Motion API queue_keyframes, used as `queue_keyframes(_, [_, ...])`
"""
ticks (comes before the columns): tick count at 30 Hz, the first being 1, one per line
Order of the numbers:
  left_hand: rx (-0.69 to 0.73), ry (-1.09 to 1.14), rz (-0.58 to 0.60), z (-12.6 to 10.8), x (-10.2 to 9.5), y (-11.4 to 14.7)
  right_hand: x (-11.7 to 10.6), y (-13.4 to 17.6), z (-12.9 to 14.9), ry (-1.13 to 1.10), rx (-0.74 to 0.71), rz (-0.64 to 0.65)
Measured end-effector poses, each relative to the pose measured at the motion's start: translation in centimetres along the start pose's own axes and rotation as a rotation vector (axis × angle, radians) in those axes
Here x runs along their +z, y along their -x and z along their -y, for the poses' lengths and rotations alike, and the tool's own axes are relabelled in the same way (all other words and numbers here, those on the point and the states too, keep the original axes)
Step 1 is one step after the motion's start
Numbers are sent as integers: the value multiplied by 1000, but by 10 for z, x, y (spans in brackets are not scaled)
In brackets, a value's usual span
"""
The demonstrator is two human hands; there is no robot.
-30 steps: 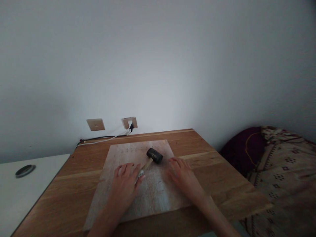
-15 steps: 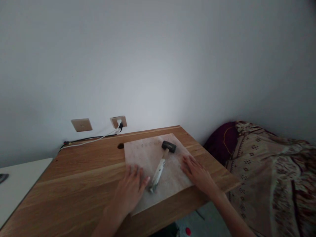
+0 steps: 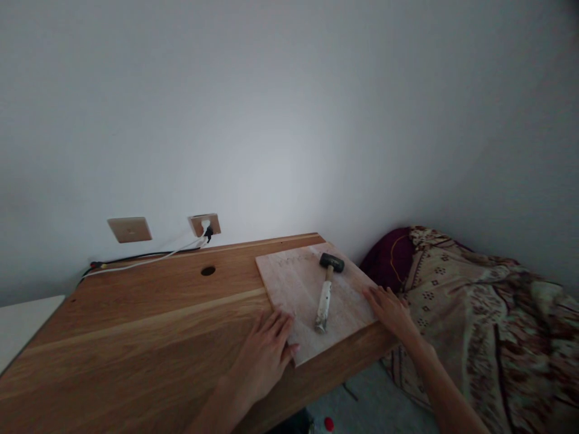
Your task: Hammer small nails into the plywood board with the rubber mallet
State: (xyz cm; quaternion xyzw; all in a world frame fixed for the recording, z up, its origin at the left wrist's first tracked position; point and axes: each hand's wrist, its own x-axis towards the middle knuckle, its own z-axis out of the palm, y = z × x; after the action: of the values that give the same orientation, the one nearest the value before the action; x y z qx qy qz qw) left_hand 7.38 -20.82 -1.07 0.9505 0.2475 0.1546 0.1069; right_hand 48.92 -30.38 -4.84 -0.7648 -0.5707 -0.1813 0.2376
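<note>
A square, pale pinkish tile [image 3: 296, 283] lies flat near the right end of the wooden table. On top of it rests a mallet [image 3: 332, 263] with a black head and a white-smeared handle, its head pointing towards the wall. My left hand [image 3: 269, 346] is open at the tile's left edge near the front corner, fingers stretched out and thumb over the surface. Across from it, my right hand [image 3: 389, 308] lies open along the right edge, its fingertips touching the tile. Neither hand touches the mallet.
The wooden table [image 3: 149, 337] has a round cable hole [image 3: 208, 271] near the back. Cables [image 3: 149, 261] run to a wall socket [image 3: 205, 225], beside a second wall plate [image 3: 130, 229]. A white surface [image 3: 27, 322] adjoins on the left; patterned bedding [image 3: 447, 319] lies on the right.
The tile has slid right across the table, farther from the cable hole, carrying the mallet with it. Both hands have moved right along with its edges. The view has also shifted slightly.
</note>
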Motion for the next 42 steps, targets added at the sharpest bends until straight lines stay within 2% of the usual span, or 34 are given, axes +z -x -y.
queue_keyframes(3, [-33, -71, -19, 23, -11, 13, -4, -2, 29, 133, -105, 156])
queue_keyframes(5, [-115, -131, -48, 42, -23, 28, -6, 2, 62, 167, -203, 236])
queue_keyframes(7, [-218, -189, -50, 60, -37, 49, -4, 11, 102, 133, -237, 229])
queue_keyframes(11, [-370, -271, 0, 87, -61, 106, 0, 30, 176, 41, -189, 162])
queue_keyframes(14, [-430, -284, 36, 100, -70, 154, -8, 29, 210, -17, -212, 176])
queue_keyframes(17, [-449, -295, 11, 107, -70, 188, -20, 13, 245, -144, -285, 169])
queue_keyframes(19, [-475, -297, -52, 108, -65, 197, -22, -1, 276, -267, -453, 228])
queue_keyframes(22, [-461, -283, -142, 107, -53, 190, -12, -17, 324, -360, -739, 385])
queue_keyframes(24, [-429, -265, -138, 106, -46, 180, 1, -23, 345, -378, -796, 435])
queue_keyframes(27, [-453, -230, -94, 102, -44, 168, 16, -27, 346, -382, -795, 454])
queue_keyframes(34, [-564, -202, 38, 84, -70, 143, 11, -41, 273, -402, -712, 517])
queue_keyframes(37, [-629, -234, 50, 87, -79, 120, 13, -43, 260, -446, -637, 513])
queue_keyframes(40, [-559, -284, -40, 99, -73, 95, 22, -40, 261, -430, -615, 439])
queue_keyframes(42, [-537, -307, -16, 109, -62, 82, 30, -40, 263, -403, -637, 402])
